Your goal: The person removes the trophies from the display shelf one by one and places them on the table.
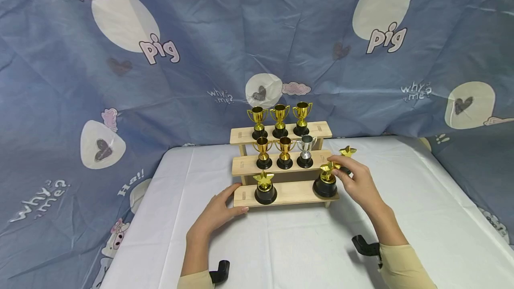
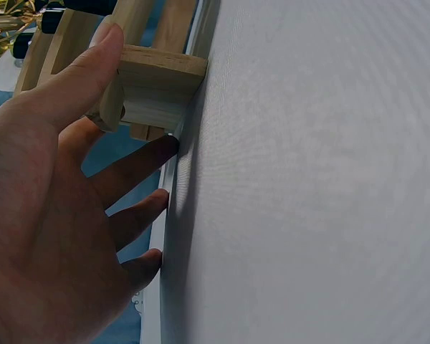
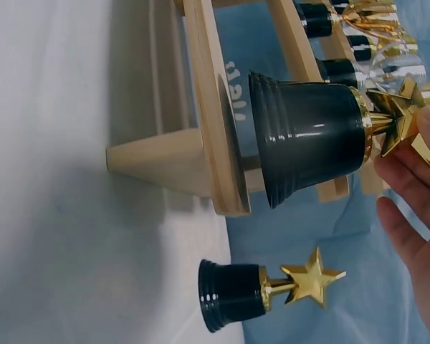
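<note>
A three-tier wooden display stand (image 1: 297, 193) bears small trophies. My left hand (image 1: 218, 211) is at the left end of its lowest tier. In the left wrist view the thumb (image 2: 100, 64) lies against the board, the index finger goes behind it, and the other fingers spread apart. My right hand (image 1: 359, 184) pinches the star of a gold star trophy (image 3: 308, 136) at the lowest tier's right end. Its black base is upright at the board; whether it touches, I cannot tell. Another star trophy (image 1: 265, 188) stands on that tier's left part.
Gold cups (image 1: 279, 117) line the top tier. The middle tier holds two bronze-gold cups (image 1: 284, 148) and a silver cup (image 1: 306, 146). Another star trophy (image 3: 233, 294) stands on the white tablecloth (image 1: 305, 249) right of the stand, partly behind my right hand. A blue patterned cloth (image 1: 225, 57) hangs behind.
</note>
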{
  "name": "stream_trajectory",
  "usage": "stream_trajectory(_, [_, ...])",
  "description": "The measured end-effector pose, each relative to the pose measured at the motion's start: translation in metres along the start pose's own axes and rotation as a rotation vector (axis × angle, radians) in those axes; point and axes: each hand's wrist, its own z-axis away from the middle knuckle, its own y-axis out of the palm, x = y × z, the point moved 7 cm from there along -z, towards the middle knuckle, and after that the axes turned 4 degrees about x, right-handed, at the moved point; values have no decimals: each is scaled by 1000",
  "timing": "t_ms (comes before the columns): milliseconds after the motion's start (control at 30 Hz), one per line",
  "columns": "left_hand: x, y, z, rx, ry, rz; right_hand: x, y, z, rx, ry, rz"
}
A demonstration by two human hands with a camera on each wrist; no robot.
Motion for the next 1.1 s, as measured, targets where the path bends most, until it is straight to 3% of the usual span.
stream_trajectory(567, [2,1,-2,-8,-3,-7,-19,-17,4,-21,54,12])
stream_trajectory(1100, [0,0,0,-13,-29,12,-33,-27,0,-8,50,44])
